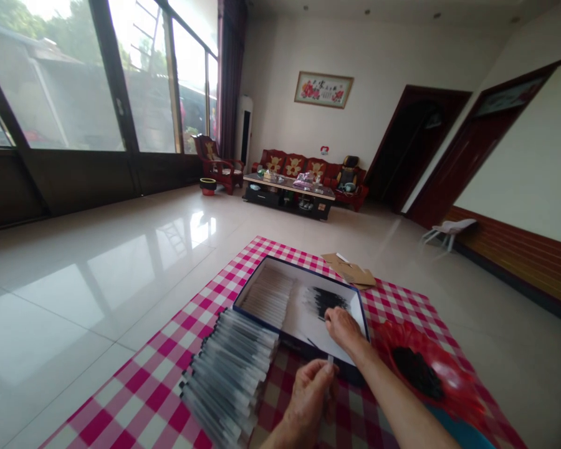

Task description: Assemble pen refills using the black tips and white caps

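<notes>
Indoors | checked tablecloth [143, 380], tiled floor [70, 305], sofa [280, 157] | left hand [309, 388] pinching tube [330, 360] | right hand [344, 327] curled over box [300, 324], hold unclear

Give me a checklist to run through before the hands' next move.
1. Left hand gripping the pale tube: ok, its end shows above the thumb.
2. Right hand over the box: ok.
3. Right hand holding something: cannot tell, its fingertips are unclear.
4. Black pieces in the box close to the right hand: ok.
5. Tube pile evenly lined up: not ok, ends staggered.
</notes>
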Motion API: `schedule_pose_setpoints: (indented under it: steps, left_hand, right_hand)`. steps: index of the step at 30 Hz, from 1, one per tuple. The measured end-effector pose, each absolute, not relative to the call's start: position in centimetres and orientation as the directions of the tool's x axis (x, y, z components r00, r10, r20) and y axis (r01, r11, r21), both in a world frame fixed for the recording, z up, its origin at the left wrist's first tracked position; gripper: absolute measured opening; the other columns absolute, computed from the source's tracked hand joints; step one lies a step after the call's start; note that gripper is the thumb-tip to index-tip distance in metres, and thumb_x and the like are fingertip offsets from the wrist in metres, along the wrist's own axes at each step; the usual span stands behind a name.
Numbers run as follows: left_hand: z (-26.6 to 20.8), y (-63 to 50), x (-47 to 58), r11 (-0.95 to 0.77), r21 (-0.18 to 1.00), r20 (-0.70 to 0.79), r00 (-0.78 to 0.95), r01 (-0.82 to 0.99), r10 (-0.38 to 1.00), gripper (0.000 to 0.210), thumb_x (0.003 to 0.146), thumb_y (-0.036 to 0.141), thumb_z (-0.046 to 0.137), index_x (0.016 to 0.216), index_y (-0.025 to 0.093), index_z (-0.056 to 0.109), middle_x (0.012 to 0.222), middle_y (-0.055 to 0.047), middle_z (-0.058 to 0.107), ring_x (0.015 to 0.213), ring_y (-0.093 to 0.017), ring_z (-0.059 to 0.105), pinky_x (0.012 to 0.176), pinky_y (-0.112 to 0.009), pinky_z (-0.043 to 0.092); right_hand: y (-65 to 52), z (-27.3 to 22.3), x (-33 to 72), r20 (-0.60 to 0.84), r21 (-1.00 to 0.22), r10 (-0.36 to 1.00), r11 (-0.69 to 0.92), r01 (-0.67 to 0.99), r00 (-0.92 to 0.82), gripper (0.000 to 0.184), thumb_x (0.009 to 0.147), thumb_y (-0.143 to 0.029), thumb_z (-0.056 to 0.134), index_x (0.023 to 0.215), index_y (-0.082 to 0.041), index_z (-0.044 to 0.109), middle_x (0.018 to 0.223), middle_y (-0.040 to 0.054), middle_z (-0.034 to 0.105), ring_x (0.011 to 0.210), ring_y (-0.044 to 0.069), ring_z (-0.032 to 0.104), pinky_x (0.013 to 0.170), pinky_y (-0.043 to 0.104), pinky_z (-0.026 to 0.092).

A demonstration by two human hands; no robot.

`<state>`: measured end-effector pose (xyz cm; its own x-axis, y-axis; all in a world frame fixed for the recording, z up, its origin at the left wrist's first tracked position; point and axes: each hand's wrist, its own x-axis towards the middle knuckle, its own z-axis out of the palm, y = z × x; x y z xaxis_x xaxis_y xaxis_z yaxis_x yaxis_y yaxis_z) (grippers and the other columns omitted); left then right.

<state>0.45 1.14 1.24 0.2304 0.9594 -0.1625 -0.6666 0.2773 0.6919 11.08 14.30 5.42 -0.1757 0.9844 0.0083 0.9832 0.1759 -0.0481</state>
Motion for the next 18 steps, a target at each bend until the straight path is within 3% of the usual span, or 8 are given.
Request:
schedule_pose_setpoints:
  steps: [3,6,9,13,14,16,18]
  left_hand:
    - [1.1,1.2,0.5,0.280,0.688,-0.176,0.221,-0.670,0.959,0.046,0.065,0.057,0.073,0.079,0.015,0.061,0.047,0.008,0.047,0.030,-0.004,0.035,0.031,-0.019,0.020]
    - [0.8,1.2,0.5,0.273,0.695,-0.165,0.222,-0.665,0.961,0.047,0.065,0.058,0.072,0.082,0.015,0.062,0.048,0.008,0.047,0.030,-0.004,0.035,0.031,-0.019,0.020]
    - [0.4,1.1,0.6,0.234,0.716,-0.114,0.221,-0.657,0.969,0.048,0.069,0.057,0.070,0.092,0.015,0.063,0.049,0.008,0.049,0.030,-0.003,0.035,0.031,-0.018,0.021]
    - [0.1,1.0,0.8,0.153,0.757,-0.016,0.216,-0.635,0.976,0.049,0.075,0.054,0.067,0.100,0.013,0.064,0.045,0.008,0.047,0.030,-0.004,0.033,0.030,-0.018,0.019]
    - [0.2,1.0,0.9,0.140,0.766,0.000,0.218,-0.627,0.976,0.048,0.075,0.054,0.066,0.099,0.012,0.064,0.045,0.008,0.046,0.030,-0.004,0.032,0.030,-0.018,0.019]
    - [0.5,0.8,0.9,0.121,0.787,0.024,0.227,-0.605,0.974,0.046,0.077,0.053,0.065,0.098,0.012,0.064,0.044,0.008,0.045,0.032,-0.004,0.032,0.032,-0.018,0.019]
    - [0.9,0.4,0.8,0.105,0.812,0.044,0.240,-0.574,0.970,0.045,0.078,0.051,0.065,0.098,0.011,0.065,0.046,0.008,0.044,0.035,-0.004,0.033,0.034,-0.018,0.021]
  right_hand:
    - [14.7,5.5,10.8,-0.025,-0.043,0.986,0.165,0.985,-0.166,0.017,0.090,-0.030,0.058,0.088,-0.015,0.064,0.091,0.0022,0.067,0.084,0.016,0.064,0.079,0.036,0.050]
    - [14.9,5.6,10.6,0.002,-0.070,0.987,0.163,0.984,-0.164,0.011,0.087,-0.021,0.059,0.080,-0.014,0.064,0.086,0.0053,0.068,0.083,0.017,0.064,0.078,0.034,0.048]
    - [14.4,6.5,10.5,0.103,-0.139,0.980,0.186,0.973,-0.172,0.010,0.082,-0.011,0.056,0.078,-0.014,0.065,0.087,0.0111,0.068,0.085,0.020,0.064,0.077,0.029,0.044]
    - [12.0,9.1,11.2,0.286,-0.274,0.951,0.198,0.941,-0.117,0.017,0.089,-0.022,0.045,0.094,-0.016,0.061,0.093,0.0093,0.069,0.087,0.019,0.064,0.078,0.027,0.044]
    - [11.0,9.7,11.6,0.328,-0.321,0.941,0.192,0.927,-0.082,0.020,0.091,-0.026,0.042,0.098,-0.016,0.059,0.093,0.0088,0.069,0.086,0.019,0.065,0.077,0.027,0.045]
    - [8.5,10.6,12.5,0.380,-0.538,0.925,0.197,0.819,0.027,0.026,0.090,-0.035,0.043,0.103,-0.016,0.056,0.092,0.0085,0.070,0.083,0.019,0.066,0.072,0.027,0.049]
    - [5.7,10.8,13.4,0.349,-0.824,0.920,0.210,0.527,0.179,0.033,0.083,-0.041,0.054,0.105,-0.016,0.056,0.090,0.0077,0.070,0.078,0.019,0.067,0.067,0.027,0.051]
